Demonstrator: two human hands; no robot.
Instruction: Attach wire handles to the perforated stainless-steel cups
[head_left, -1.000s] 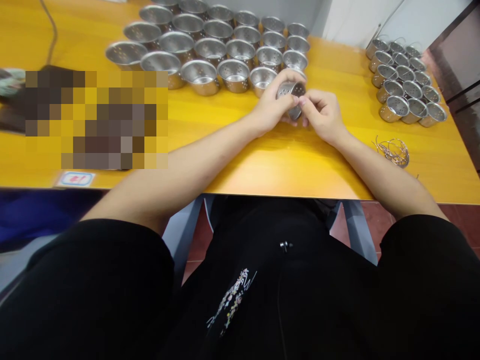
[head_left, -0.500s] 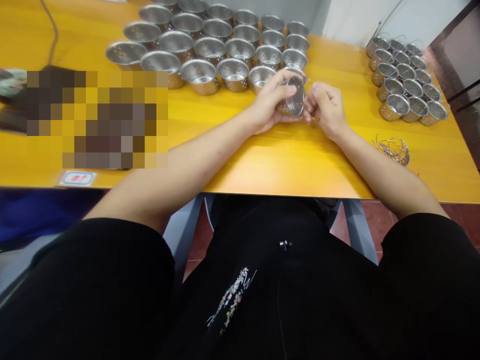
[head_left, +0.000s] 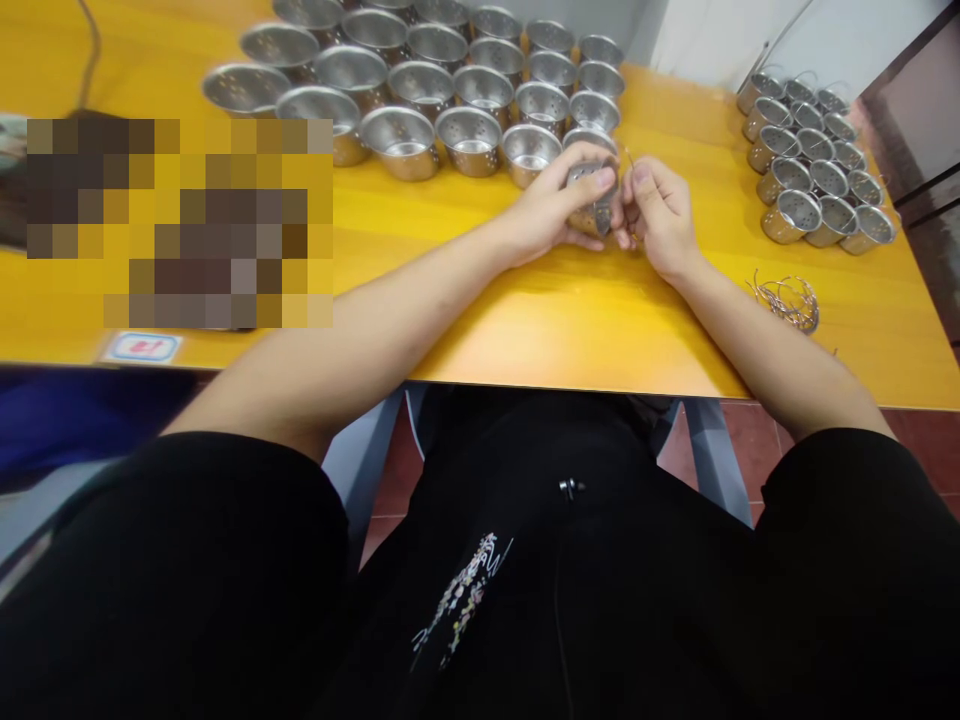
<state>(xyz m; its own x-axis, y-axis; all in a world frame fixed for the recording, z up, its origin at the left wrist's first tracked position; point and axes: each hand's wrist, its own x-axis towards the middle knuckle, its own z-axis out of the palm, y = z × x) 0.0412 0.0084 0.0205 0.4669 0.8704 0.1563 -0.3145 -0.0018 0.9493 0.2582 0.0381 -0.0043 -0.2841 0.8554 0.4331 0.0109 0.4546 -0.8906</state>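
A small perforated metal cup is gripped in my left hand, tilted on its side above the table, thumb on its wall. My right hand is closed right beside the cup's end, pinching a thin wire handle that pokes up above the fingers. Whether the wire touches the cup is hidden by my fingers. Just beyond my left hand stand rows of perforated metal cups without handles. To the right of my right forearm lies a tangled pile of curved wire handles.
At the far right stand rows of cups with wire handles, near the yellow table's right edge. A pixelated area covers dark objects at the left. A small label sticks to the front edge, and a cable runs at upper left.
The cup in my left hand has turned, so its perforated side now shows. My right hand has shifted slightly, and the wire end now stands above its fingers. The view has moved a little.
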